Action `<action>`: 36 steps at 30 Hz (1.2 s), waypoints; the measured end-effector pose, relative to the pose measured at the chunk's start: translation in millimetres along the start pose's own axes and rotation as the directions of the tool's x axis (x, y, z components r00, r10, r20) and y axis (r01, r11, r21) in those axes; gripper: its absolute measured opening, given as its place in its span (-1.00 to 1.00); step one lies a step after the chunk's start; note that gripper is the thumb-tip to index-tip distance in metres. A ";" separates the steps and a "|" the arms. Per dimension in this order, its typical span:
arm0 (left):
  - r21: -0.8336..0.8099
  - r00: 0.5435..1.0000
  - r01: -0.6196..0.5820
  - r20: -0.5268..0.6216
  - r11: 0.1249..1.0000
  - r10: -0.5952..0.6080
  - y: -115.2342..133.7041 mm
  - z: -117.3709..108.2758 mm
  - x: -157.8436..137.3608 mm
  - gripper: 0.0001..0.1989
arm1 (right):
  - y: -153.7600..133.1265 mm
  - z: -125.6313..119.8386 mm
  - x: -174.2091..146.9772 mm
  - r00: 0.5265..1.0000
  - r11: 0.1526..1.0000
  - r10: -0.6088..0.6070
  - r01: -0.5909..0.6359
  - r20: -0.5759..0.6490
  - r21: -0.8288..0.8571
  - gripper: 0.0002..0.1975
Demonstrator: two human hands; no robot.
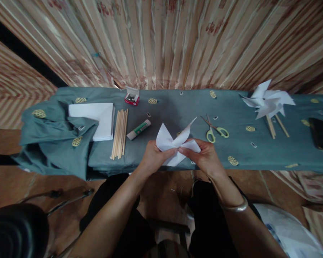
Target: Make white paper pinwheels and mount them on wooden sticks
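A white paper pinwheel point(165, 138) is held up over the front edge of the table between both hands. My left hand point(154, 156) is closed on its left side, thumb pressed close to the centre. My right hand point(204, 154) grips the right side, and its thumb meets the centre too. The folded blades stand up and outward; the fingers behind the paper are hidden. Just beyond my right hand lie scissors point(216, 130) with green handles, blades apart. A glue stick point(139, 129) rests on the cloth beyond my left hand.
Wooden sticks point(120, 133) lie bundled left of the glue stick, beside stacked white paper point(104, 123). Behind them stands an open red box point(131, 97) of small metal pieces. Pinwheels on sticks point(267, 100) and a dark phone point(321, 133) lie at the right on the green tablecloth point(239, 143).
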State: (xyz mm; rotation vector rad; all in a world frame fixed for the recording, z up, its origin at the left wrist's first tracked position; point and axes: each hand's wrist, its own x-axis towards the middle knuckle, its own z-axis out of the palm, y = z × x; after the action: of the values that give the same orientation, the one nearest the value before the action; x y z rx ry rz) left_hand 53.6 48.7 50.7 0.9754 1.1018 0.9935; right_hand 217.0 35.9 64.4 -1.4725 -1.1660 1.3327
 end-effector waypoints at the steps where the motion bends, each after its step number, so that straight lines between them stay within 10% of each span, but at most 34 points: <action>1: 0.010 1.000 -0.004 -0.005 1.000 0.004 -0.3 -0.3 0.1 -0.72 | -0.1 0.4 -0.6 1.000 1.000 -0.014 0.014 -0.005 -0.009 -0.68; 36: -0.004 0.997 0.037 0.064 0.999 -0.037 -10.9 -5.4 -7.0 -0.65 | 9.8 -2.8 -12.4 0.991 0.974 -0.130 0.135 0.034 -0.183 -0.76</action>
State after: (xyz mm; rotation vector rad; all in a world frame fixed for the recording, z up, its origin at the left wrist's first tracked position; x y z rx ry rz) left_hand 48.7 39.8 41.0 0.9727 1.0607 0.9288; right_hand 220.7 21.5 58.3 -1.4841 -1.4093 1.1781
